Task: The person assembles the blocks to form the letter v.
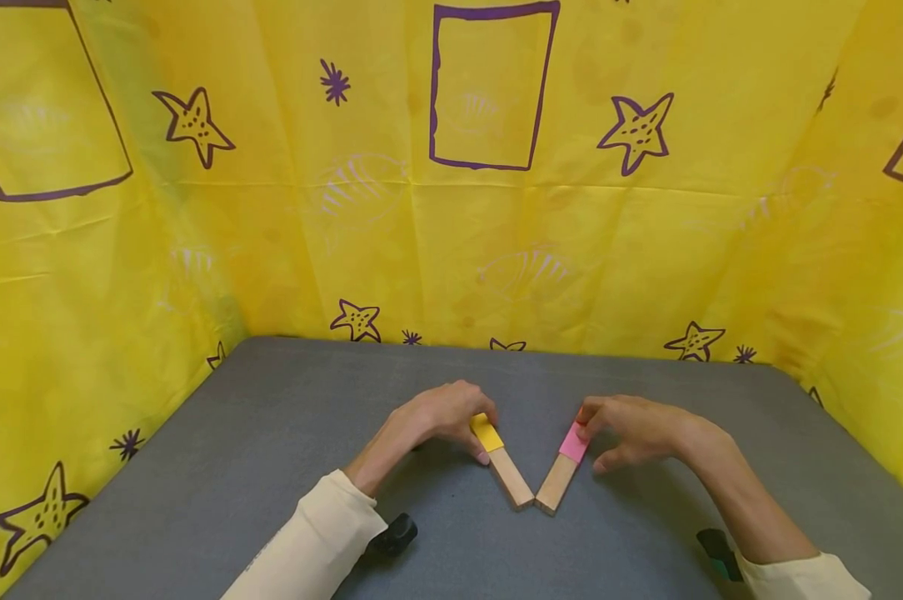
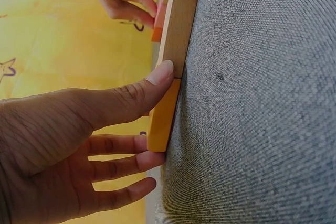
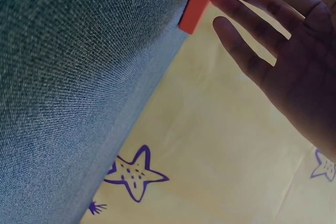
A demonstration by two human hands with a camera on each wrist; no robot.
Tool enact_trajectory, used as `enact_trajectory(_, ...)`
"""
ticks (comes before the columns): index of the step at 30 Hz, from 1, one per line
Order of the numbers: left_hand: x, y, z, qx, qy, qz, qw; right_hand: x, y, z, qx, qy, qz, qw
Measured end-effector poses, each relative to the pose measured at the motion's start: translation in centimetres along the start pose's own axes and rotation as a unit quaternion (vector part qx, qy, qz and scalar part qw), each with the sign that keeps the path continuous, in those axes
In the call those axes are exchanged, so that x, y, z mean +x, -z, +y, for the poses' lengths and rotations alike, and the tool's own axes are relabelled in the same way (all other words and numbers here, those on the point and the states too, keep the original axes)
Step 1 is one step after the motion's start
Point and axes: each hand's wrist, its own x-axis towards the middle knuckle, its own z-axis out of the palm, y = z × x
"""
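Observation:
Two strips, each a coloured block meeting a plain wooden block, lie flat in a V on the grey table. My left hand (image 1: 440, 412) pinches the yellow block (image 1: 486, 433), with the thumb by its seam against the left wooden block (image 1: 511, 479) and fingertips at the far side. The right wooden block (image 1: 556, 483) lines up with the pink block (image 1: 574, 443). Fingers of my right hand (image 1: 635, 429) touch the pink block, while its thumb stands apart. In the right wrist view the pink block (image 3: 197, 6) shows a red side, with fairly straight fingers against it.
Yellow cloth (image 1: 391, 250) printed with starfish and fish hangs behind and along both sides of the grey table (image 1: 309, 392). The near ends of the two wooden blocks come together at the V's point. A black device (image 1: 395, 533) sits under the left wrist.

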Motion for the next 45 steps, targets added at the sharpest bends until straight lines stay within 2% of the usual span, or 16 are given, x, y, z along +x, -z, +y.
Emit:
enact_trajectory(37, -0.2, 0.0, -0.1, -0.002, 0.0, -0.013, 0.9999, 0.1, 0.0, -0.1, 0.002, -0.007, -0.002, 1.0)
enact_trajectory(41, -0.6, 0.4, -0.1, -0.022, 0.002, -0.015, 0.9996, 0.1, -0.1, -0.1, 0.002, -0.006, -0.001, 1.0)
enact_trajectory(45, -1.4, 1.6, -0.3, -0.045, 0.008, -0.013, 0.9989, 0.1, -0.1, -0.1, 0.004, -0.01, -0.003, 0.9999)
